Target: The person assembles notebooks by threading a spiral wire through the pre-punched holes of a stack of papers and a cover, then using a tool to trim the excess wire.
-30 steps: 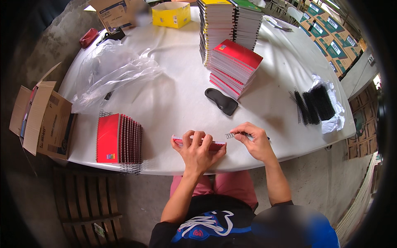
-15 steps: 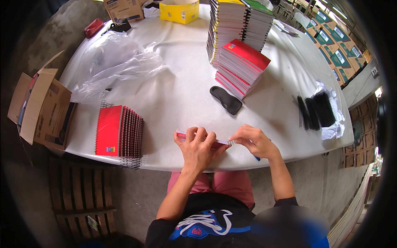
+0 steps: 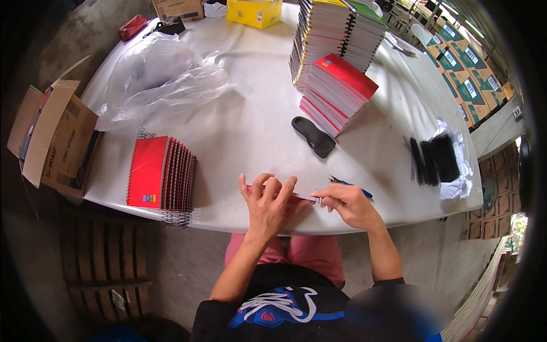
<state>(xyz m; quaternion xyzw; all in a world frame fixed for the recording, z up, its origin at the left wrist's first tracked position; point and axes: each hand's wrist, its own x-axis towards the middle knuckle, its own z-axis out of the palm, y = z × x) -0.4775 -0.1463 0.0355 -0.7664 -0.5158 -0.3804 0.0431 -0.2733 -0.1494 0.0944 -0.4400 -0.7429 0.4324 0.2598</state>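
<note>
Near the table's front edge, my left hand (image 3: 266, 200) is closed over a red-covered notebook (image 3: 302, 196), its fingers arched across the top. Most of the notebook is hidden beneath the hand; a pale edge shows. At that edge's right end, my right hand (image 3: 350, 205) pinches the tip of a spiral binding coil (image 3: 317, 200). Just beyond the right fingers lie cutting pliers (image 3: 356, 186) with blue handles, partly covered by that hand. To the left stands a stack of red spiral-bound notebooks (image 3: 149, 174), coil ends sticking out of it.
Farther back are a loose red notebook stack (image 3: 336, 91), taller spiral notebook stacks (image 3: 322, 34) and a black curved object (image 3: 313, 137). Black coils (image 3: 436, 159) lie on paper at right. Clear plastic (image 3: 165, 85), an open carton (image 3: 62, 139) and a yellow box (image 3: 254, 12) stand around.
My right hand has turned and come lower, its fingers now tight at the coil's end, uncovering more of the pliers. My left hand's fingers have spread slightly over the notebook. The view has shifted a little.
</note>
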